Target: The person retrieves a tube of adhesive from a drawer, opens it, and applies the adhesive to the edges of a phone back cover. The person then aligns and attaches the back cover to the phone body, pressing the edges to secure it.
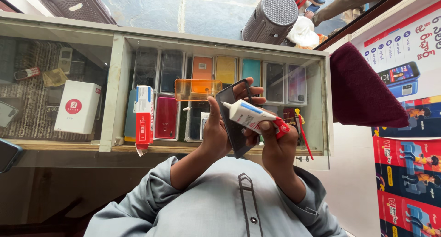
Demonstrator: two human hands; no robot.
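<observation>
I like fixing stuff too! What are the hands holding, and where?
Left hand grips a dark phone by its side edges; right hand holds a white glue tube near its red back end.

Left hand and right hand raised close together, fingers curled shut.
</observation>
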